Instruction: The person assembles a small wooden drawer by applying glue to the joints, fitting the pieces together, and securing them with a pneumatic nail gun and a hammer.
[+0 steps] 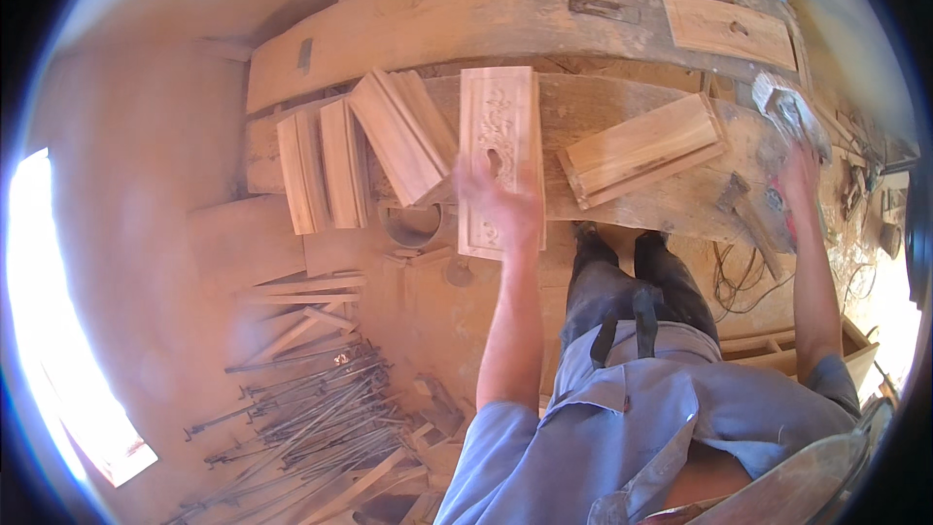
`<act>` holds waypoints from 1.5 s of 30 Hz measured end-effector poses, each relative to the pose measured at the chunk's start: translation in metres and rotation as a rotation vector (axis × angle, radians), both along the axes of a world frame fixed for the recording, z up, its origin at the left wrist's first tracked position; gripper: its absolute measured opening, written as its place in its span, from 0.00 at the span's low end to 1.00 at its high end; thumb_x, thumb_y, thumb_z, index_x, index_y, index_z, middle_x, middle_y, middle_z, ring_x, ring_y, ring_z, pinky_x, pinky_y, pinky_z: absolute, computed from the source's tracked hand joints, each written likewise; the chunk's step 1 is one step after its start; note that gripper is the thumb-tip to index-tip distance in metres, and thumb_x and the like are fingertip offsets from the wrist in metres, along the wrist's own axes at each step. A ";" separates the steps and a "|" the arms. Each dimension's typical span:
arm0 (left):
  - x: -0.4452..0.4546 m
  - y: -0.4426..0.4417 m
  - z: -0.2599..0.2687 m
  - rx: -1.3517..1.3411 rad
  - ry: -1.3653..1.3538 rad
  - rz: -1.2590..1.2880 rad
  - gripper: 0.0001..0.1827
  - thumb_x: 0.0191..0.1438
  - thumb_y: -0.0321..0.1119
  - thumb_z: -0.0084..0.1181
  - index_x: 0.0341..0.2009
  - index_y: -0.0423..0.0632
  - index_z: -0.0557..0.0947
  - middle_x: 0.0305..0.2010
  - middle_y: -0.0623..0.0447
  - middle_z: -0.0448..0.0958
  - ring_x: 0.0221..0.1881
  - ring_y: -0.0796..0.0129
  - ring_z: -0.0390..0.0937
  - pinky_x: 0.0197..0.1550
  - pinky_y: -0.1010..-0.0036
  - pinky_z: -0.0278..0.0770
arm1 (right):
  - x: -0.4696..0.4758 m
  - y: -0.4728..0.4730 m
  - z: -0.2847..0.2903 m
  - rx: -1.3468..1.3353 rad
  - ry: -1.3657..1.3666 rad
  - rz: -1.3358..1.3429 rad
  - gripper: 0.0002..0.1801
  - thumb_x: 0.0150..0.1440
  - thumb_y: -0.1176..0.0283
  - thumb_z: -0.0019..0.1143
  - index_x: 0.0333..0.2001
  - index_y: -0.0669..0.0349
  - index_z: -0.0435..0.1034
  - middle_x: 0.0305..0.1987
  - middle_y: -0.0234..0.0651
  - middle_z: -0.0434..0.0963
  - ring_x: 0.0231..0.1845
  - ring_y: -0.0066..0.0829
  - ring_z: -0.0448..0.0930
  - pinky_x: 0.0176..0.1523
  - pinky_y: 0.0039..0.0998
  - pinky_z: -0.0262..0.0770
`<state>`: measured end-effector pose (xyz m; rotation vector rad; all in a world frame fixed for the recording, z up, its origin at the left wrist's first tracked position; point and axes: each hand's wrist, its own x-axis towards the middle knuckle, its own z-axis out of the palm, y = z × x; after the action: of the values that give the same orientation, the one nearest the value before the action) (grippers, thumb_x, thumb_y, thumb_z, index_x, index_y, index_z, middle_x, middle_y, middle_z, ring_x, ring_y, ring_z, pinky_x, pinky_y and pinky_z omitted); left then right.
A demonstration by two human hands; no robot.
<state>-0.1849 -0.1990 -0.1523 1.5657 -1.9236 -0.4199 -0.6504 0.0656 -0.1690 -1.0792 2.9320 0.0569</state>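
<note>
A carved wooden panel stands out in the middle, its face cut with scrollwork and a dark hole. It lies across the workbench's near edge. Over its lower half is my left hand, blurred, fingers apart; whether the palm touches the wood is unclear. At the right end of the bench my right hand reaches a crumpled, whitish-grey object, perhaps a plastic bag or dusty wrapper. The fingers meet its lower end, but their grip is hidden. A red-and-dark object lies partly behind that wrist.
Moulded wooden pieces lie left of the panel, and another moulded piece lies right. A hammer overhangs the bench. Behind is a second plank with a wooden panel. Metal bar clamps cover the floor.
</note>
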 end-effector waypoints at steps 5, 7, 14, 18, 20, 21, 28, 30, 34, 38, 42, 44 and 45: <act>0.109 -0.087 -0.013 0.229 -0.142 0.450 0.48 0.56 0.50 0.67 0.72 0.38 0.62 0.76 0.23 0.49 0.77 0.30 0.45 0.74 0.40 0.51 | 0.110 -0.034 -0.001 -0.110 -0.063 0.186 0.30 0.51 0.83 0.53 0.61 0.67 0.71 0.62 0.55 0.74 0.66 0.55 0.71 0.70 0.44 0.65; 0.124 -0.114 -0.015 0.238 -0.100 0.410 0.48 0.57 0.54 0.65 0.72 0.38 0.61 0.76 0.24 0.48 0.77 0.31 0.44 0.74 0.41 0.51 | 0.156 -0.035 -0.026 -0.143 -0.205 0.287 0.32 0.49 0.84 0.53 0.61 0.67 0.70 0.62 0.56 0.74 0.67 0.56 0.70 0.71 0.46 0.64; 0.268 -0.192 -0.053 0.364 -0.580 0.612 0.53 0.53 0.57 0.67 0.75 0.47 0.58 0.76 0.24 0.50 0.78 0.33 0.48 0.77 0.46 0.48 | 0.253 -0.110 -0.006 0.131 -0.344 0.684 0.53 0.40 0.84 0.65 0.73 0.62 0.56 0.79 0.56 0.51 0.80 0.56 0.51 0.80 0.52 0.45; 0.311 -0.205 -0.037 0.545 -0.738 0.459 0.58 0.48 0.59 0.70 0.77 0.50 0.56 0.77 0.24 0.49 0.78 0.34 0.48 0.76 0.47 0.51 | 0.240 -0.154 -0.023 0.313 -0.276 0.817 0.62 0.37 0.85 0.66 0.77 0.60 0.46 0.81 0.57 0.43 0.83 0.56 0.42 0.82 0.51 0.38; 0.327 -0.208 -0.038 0.568 -0.812 0.365 0.59 0.48 0.58 0.71 0.77 0.50 0.55 0.77 0.25 0.50 0.77 0.34 0.50 0.75 0.47 0.54 | 0.231 -0.163 -0.037 0.306 -0.219 0.884 0.64 0.37 0.83 0.68 0.78 0.60 0.44 0.82 0.58 0.40 0.83 0.57 0.40 0.83 0.51 0.36; 0.330 -0.209 -0.035 0.566 -0.796 0.348 0.57 0.49 0.56 0.70 0.76 0.49 0.56 0.76 0.26 0.52 0.77 0.35 0.51 0.74 0.47 0.55 | 0.225 -0.166 -0.040 0.301 -0.226 0.903 0.65 0.35 0.83 0.69 0.78 0.60 0.44 0.81 0.60 0.40 0.83 0.59 0.40 0.83 0.52 0.36; 0.370 -0.202 -0.010 0.772 0.252 0.301 0.44 0.50 0.36 0.59 0.73 0.48 0.63 0.67 0.35 0.69 0.65 0.40 0.71 0.63 0.43 0.71 | 0.224 -0.176 -0.029 0.337 -0.349 0.927 0.68 0.33 0.79 0.73 0.78 0.56 0.44 0.80 0.62 0.41 0.81 0.64 0.43 0.82 0.53 0.39; 0.373 -0.189 0.011 0.934 0.870 0.254 0.43 0.47 0.34 0.56 0.71 0.48 0.65 0.63 0.37 0.72 0.61 0.40 0.74 0.60 0.39 0.75 | 0.234 -0.172 -0.025 0.315 -0.375 0.904 0.68 0.34 0.78 0.73 0.78 0.55 0.44 0.80 0.62 0.42 0.81 0.64 0.44 0.82 0.53 0.40; 0.333 -0.147 0.056 0.980 1.473 -0.007 0.46 0.41 0.36 0.56 0.70 0.49 0.65 0.62 0.40 0.71 0.60 0.38 0.74 0.58 0.30 0.75 | 0.244 -0.157 -0.024 0.170 -0.389 0.847 0.61 0.39 0.76 0.73 0.76 0.57 0.50 0.79 0.60 0.46 0.80 0.63 0.45 0.82 0.52 0.43; 0.260 -0.114 0.087 0.927 1.497 -0.175 0.51 0.38 0.42 0.57 0.71 0.47 0.63 0.65 0.39 0.67 0.63 0.33 0.69 0.59 0.24 0.71 | 0.258 -0.141 -0.020 -0.170 -0.509 0.631 0.47 0.45 0.74 0.72 0.70 0.62 0.61 0.75 0.57 0.59 0.77 0.58 0.56 0.79 0.48 0.52; 0.173 -0.030 0.085 1.029 1.545 -0.075 0.59 0.34 0.44 0.64 0.74 0.49 0.56 0.69 0.39 0.63 0.64 0.32 0.67 0.61 0.24 0.66 | 0.300 -0.129 0.040 -0.515 -0.732 0.618 0.37 0.51 0.77 0.67 0.66 0.63 0.67 0.69 0.52 0.68 0.71 0.52 0.67 0.73 0.46 0.65; 0.118 0.005 0.085 1.201 1.504 -0.351 0.60 0.34 0.44 0.66 0.75 0.47 0.55 0.69 0.38 0.63 0.65 0.33 0.66 0.61 0.27 0.67 | 0.314 -0.126 0.069 -0.650 -0.776 0.598 0.34 0.52 0.80 0.64 0.65 0.62 0.68 0.68 0.51 0.71 0.70 0.50 0.70 0.71 0.44 0.69; 0.084 0.019 0.095 1.260 1.478 -0.501 0.61 0.34 0.43 0.66 0.75 0.45 0.55 0.69 0.37 0.63 0.65 0.33 0.66 0.62 0.29 0.67 | 0.308 -0.117 0.078 -0.735 -0.788 0.580 0.34 0.53 0.81 0.62 0.65 0.62 0.68 0.69 0.51 0.71 0.71 0.48 0.71 0.70 0.43 0.71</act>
<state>-0.1010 -0.1805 -0.0578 0.6188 -0.6482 -2.4338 -0.3426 -0.0514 -0.0915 -1.5075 1.8635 -1.1946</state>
